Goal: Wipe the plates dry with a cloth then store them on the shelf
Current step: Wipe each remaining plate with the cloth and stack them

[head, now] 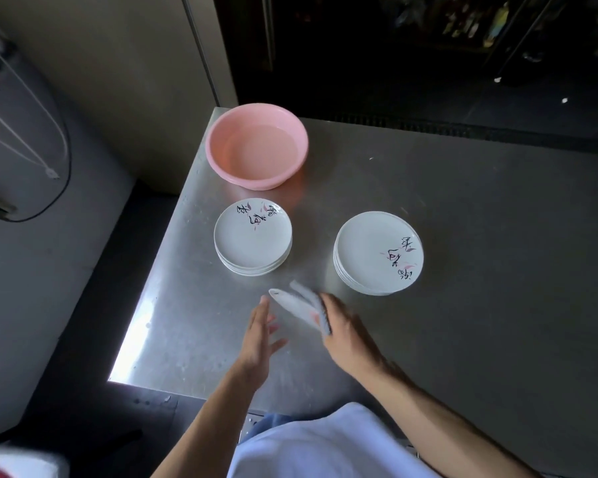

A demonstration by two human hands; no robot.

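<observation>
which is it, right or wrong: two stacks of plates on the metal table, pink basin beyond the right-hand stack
Not quite: the pink basin sits beyond the left-hand stack of plates, not the right-hand stack, as the head view shows. Both stacks are on the metal table.

Two stacks of small round white plates lie flat and face up on the tabletop, well apart. The left stack shows black brush script and pink petals near its far rim; the right stack shows the same print near its right rim. Between them, nearer the person, the right hand holds another plate tilted, motion-blurred, with what seems the pale cloth against it
</observation>
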